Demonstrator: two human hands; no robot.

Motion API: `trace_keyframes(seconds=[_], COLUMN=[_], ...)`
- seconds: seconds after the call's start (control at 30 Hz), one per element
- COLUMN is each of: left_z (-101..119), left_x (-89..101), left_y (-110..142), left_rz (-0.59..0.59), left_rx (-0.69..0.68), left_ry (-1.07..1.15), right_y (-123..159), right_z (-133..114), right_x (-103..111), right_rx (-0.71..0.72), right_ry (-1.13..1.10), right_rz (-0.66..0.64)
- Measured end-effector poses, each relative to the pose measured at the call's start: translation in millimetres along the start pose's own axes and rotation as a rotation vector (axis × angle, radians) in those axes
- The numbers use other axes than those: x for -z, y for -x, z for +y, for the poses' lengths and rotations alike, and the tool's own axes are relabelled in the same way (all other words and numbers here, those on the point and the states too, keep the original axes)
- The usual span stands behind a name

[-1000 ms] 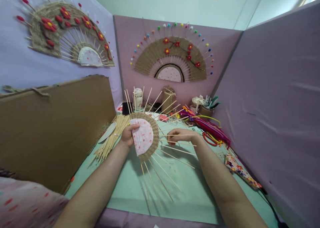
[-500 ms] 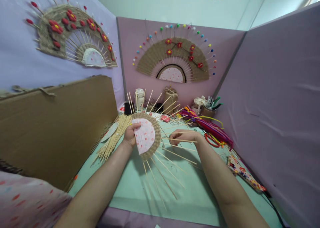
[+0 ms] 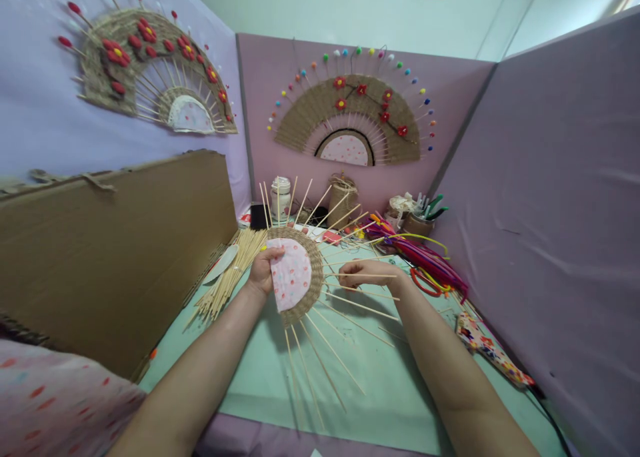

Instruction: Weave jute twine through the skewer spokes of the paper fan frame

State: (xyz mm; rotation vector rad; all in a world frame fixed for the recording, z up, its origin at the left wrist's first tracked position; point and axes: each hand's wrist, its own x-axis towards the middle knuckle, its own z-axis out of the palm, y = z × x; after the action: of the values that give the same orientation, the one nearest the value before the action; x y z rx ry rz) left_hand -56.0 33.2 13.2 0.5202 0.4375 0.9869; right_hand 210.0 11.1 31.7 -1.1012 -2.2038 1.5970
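Observation:
My left hand (image 3: 263,270) is closed on the straight edge of a half-round fan (image 3: 311,290), its thumb over the pink dotted cloth centre (image 3: 291,273). A band of woven brown twine borders the cloth, and thin wooden sticks (image 3: 363,302) radiate outward from it. On the fan's right side, my right hand (image 3: 357,273) is behind several of the sticks with its fingers pinched together. A thin strand of twine (image 3: 330,275) seems to run from the woven rim to those fingers; its end is hidden.
Loose sticks (image 3: 227,273) and a white oval piece (image 3: 221,265) lie left. At the back stand a white jar (image 3: 281,200) and a twine roll (image 3: 343,200). To the right are colourful pipe cleaners (image 3: 420,253), red-handled scissors (image 3: 425,281) and a flower-patterned glue gun (image 3: 490,350). Cardboard (image 3: 115,243) borders the left.
The fan has turned slightly clockwise in my left hand, its lower sticks shifting left. My right hand stays pinched beside the rim. The whole view has shifted a little.

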Motion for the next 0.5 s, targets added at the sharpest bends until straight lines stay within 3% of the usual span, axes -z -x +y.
trace_keyframes(seconds=[0.27, 0.5], left_z=[3.7, 1.6], left_x=[-4.3, -3.0], left_y=[5.5, 3.7], left_rz=[-0.036, -0.018], left_rx=[0.018, -0.007], left_ry=[-0.041, -0.056], right_y=[8.4, 19.8], right_z=[20.3, 28.1], right_x=[19.9, 33.1], right_rx=[0.038, 0.057], right_ry=[-0.198, -0.326], right_rz=[0.262, 0.377])
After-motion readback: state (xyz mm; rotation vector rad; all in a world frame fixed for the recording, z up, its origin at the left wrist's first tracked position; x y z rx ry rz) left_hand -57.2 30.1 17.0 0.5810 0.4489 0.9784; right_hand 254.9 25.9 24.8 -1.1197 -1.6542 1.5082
